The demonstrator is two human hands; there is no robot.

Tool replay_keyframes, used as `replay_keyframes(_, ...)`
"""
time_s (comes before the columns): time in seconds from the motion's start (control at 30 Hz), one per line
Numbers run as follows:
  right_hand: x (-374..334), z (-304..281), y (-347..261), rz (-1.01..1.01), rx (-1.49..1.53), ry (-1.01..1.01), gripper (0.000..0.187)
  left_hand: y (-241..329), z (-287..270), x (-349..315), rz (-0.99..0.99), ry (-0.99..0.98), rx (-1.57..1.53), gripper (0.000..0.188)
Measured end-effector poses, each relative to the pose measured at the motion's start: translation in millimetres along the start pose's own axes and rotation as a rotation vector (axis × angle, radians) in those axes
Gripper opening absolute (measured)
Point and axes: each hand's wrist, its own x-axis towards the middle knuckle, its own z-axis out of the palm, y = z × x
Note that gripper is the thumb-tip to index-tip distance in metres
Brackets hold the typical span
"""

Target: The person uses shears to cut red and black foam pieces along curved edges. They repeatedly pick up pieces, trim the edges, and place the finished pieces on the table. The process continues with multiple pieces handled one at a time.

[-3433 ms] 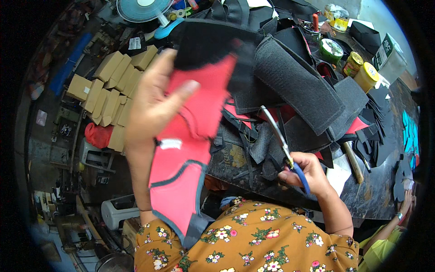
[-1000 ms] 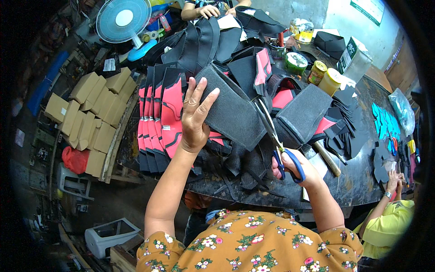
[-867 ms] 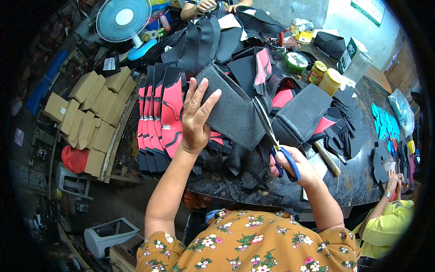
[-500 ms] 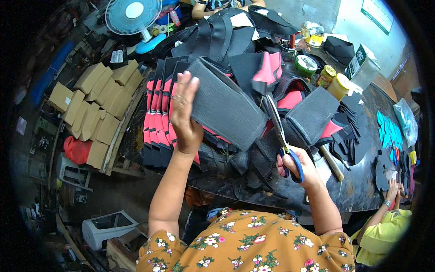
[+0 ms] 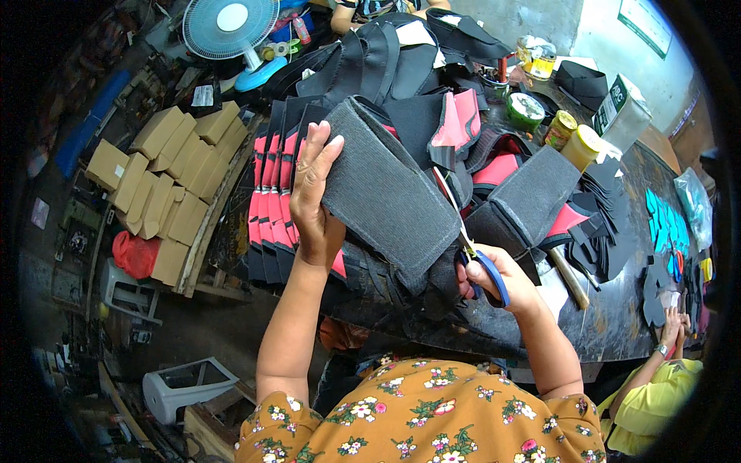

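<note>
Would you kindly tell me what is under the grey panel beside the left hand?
Along the lower edge of the grey panel, black scraps peek out above the table; whatever lies beneath the panel's middle is covered.

Scissors (image 5: 467, 245) part-hidden by right grip (image 5: 514, 282)

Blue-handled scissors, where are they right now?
In the head view, just right of centre: the blue-handled scissors are in the right hand, blades pointing up beside the right end of the dark grey fabric piece.

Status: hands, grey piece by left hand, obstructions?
Left hand open, against dark grey piece. Right hand gripping blue-handled scissors. Another grey piece close to scissors' right.
</note>
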Motion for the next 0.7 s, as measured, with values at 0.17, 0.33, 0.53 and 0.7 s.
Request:
replay_keyframes(0.17, -1, 1, 2, -0.024, -0.058, 0.027, 0.028, 1, -3, 0, 0.008, 0.021, 0.005, 0.042)
replay_keyframes(0.33, 1, 2, 2, -0.021, 0.019, 0.041, 0.034, -3, -5, 3, 0.058, 0.038, 0.015, 0.042)
replay_keyframes(0.53, 4, 3, 2, -0.122, 0.136, -0.026, 0.042, -1, -4, -8, -0.007, 0.021, 0.078, 0.043)
replay_keyframes(0.7, 4, -1, 4, -0.106, 0.073, -0.039, 0.041, -4, -6, -15, -0.073, 0.020, -0.008, 0.043)
